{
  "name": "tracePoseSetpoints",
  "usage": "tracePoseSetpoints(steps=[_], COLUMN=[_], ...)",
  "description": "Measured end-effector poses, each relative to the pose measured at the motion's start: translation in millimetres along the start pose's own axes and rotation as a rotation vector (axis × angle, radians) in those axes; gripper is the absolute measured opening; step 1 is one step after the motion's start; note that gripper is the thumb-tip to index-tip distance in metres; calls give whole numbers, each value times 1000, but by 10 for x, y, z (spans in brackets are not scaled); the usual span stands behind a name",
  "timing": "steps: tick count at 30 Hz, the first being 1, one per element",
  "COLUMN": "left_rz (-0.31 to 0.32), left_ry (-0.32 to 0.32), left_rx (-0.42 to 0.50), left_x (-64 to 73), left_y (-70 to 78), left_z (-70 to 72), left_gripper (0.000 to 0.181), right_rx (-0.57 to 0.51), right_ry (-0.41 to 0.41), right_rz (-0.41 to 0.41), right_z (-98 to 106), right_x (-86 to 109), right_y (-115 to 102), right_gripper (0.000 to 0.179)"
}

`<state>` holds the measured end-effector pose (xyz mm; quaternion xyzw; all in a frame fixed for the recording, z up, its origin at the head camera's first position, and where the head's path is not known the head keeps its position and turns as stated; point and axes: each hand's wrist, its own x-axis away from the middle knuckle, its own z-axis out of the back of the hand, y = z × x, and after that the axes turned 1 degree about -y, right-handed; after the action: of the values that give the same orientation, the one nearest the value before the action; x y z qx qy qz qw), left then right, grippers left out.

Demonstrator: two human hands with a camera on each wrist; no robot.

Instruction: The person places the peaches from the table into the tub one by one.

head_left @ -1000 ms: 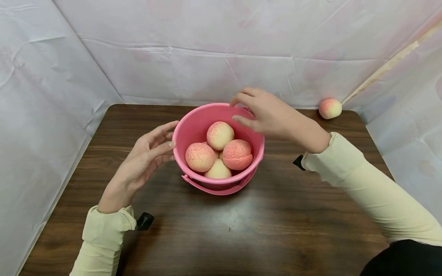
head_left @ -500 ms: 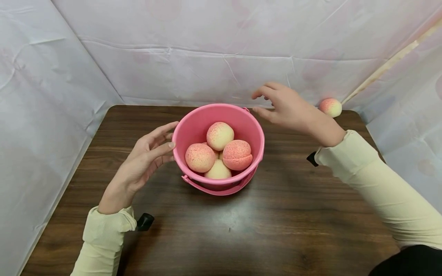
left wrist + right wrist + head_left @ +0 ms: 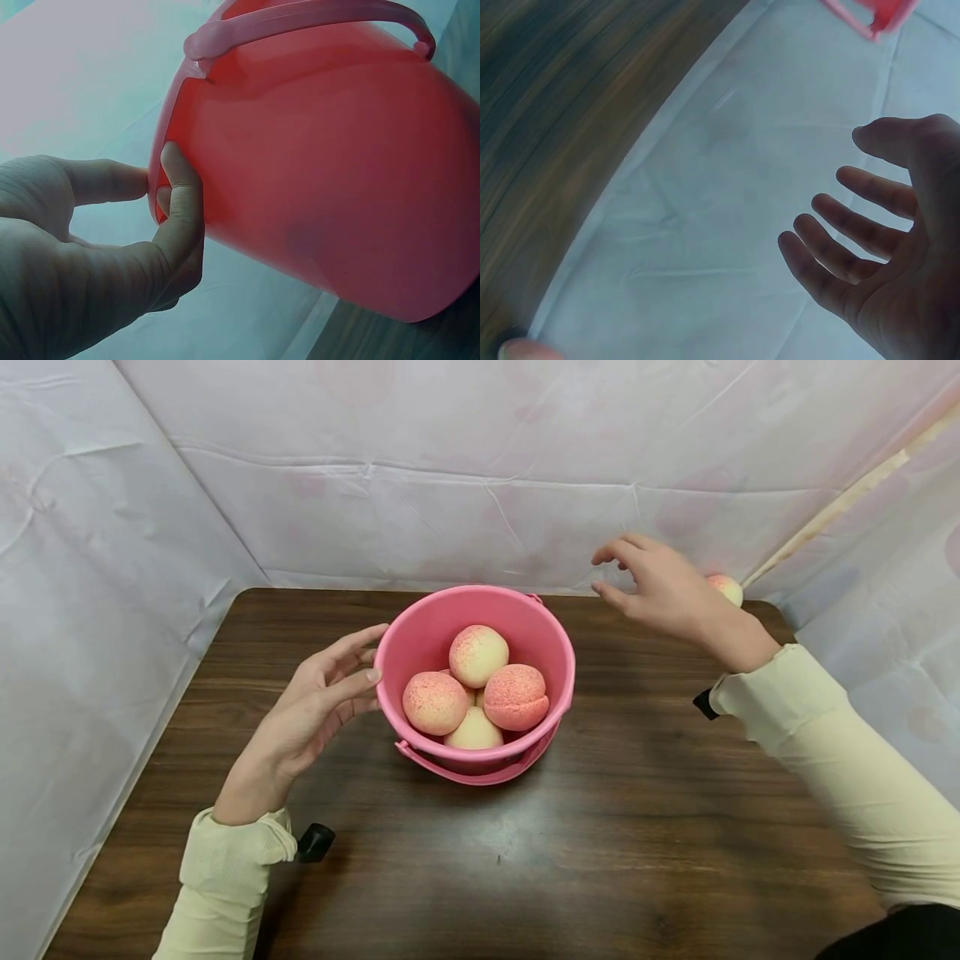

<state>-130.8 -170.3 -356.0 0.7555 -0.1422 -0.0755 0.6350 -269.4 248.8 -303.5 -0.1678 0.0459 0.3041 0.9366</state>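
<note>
A pink bucket with its handle hanging down at the front stands on the table, holding several pink-and-cream peaches. My left hand touches the bucket's left rim from outside, the fingers loosely extended. In the left wrist view that hand has its thumb at the rim and fingers against the outer wall. Off to the right of the bucket, my right hand hovers with nothing in it, fingers slightly bent and spread. Behind its wrist, another peach lies partly hidden in the back right corner.
The dark wood table ends at a pale sheet hung along the back, with more sheeting at both sides. In the right wrist view, a bit of peach shows at the lower left.
My right hand has drawn away from over the bucket's right rim and moved right, now partly covering the corner peach. The left hand and bucket have stayed put.
</note>
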Motion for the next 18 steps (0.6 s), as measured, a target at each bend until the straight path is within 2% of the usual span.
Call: tracePoseSetpoints(steps=[7, 18], left_rz=[-4, -5], left_ry=[-2, 2], left_rx=[4, 8], left_x=[-7, -9], left_y=[-2, -6], left_z=[2, -4], left_gripper=[58, 58], right_rx=[57, 97], right_ry=[21, -52], right_rz=[-18, -174], right_z=[-46, 2], right_x=[68, 204], right_y=[254, 698], right_gripper=[31, 42])
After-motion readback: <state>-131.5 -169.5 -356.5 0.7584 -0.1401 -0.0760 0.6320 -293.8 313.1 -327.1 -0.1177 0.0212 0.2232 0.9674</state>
